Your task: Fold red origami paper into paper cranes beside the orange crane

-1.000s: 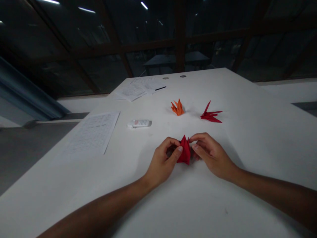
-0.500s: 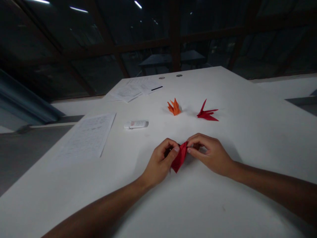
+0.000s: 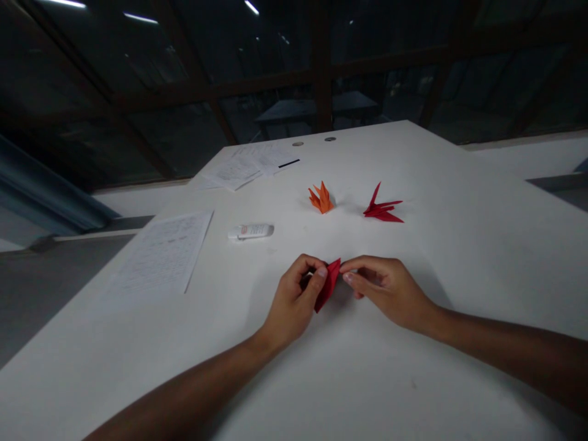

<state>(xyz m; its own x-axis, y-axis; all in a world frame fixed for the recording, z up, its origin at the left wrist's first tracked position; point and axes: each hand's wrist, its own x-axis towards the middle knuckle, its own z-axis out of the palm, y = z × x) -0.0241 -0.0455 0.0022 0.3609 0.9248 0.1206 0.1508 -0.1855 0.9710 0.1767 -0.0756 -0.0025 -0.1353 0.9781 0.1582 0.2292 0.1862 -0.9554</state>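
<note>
Pinched between the thumb and fingers of my left hand (image 3: 296, 297) is a piece of folded red paper (image 3: 329, 285), held slanted just above the white table (image 3: 349, 380). My right hand (image 3: 386, 288) is at the paper's right side, thumb and index finger apart, with the index fingertip at or very close to its edge; whether it touches I cannot tell. Beyond the hands stand an orange folded paper figure (image 3: 322, 199) and, to its right, a red folded paper figure (image 3: 382, 208) with long thin points.
A white correction-fluid-like bottle (image 3: 250, 231) lies left of the figures. A written sheet (image 3: 160, 257) is at the table's left edge, with more papers (image 3: 239, 168) and a dark strip (image 3: 289, 163) farther back. Two round flat discs, one silvery (image 3: 297, 144), one darker (image 3: 330, 139), lie near the far edge.
The right thumb and index finger have loosened from the red paper and opened. In the left hand the paper has turned and appears narrower.
</note>
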